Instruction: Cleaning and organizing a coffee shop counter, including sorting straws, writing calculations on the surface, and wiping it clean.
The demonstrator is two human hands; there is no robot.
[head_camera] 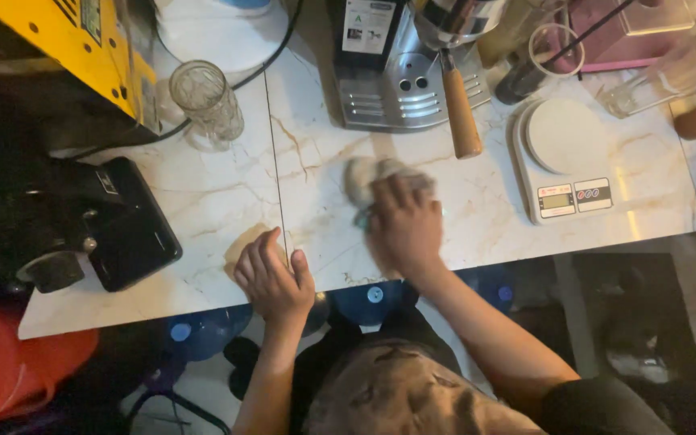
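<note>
— Right now the right hand (pixel 406 225) presses a crumpled cloth (pixel 368 179) flat against the marble counter (pixel 227 193), fingers spread over it, just below the espresso machine (pixel 400 72).

— And the left hand (pixel 274 278)?

— Loosely curled, holding nothing, resting at the counter's front edge.

— What's the risk?

— A wide sweep could knock the wooden portafilter handle (pixel 461 117), or push damp under the kitchen scale (pixel 565 161) nearby.
</note>
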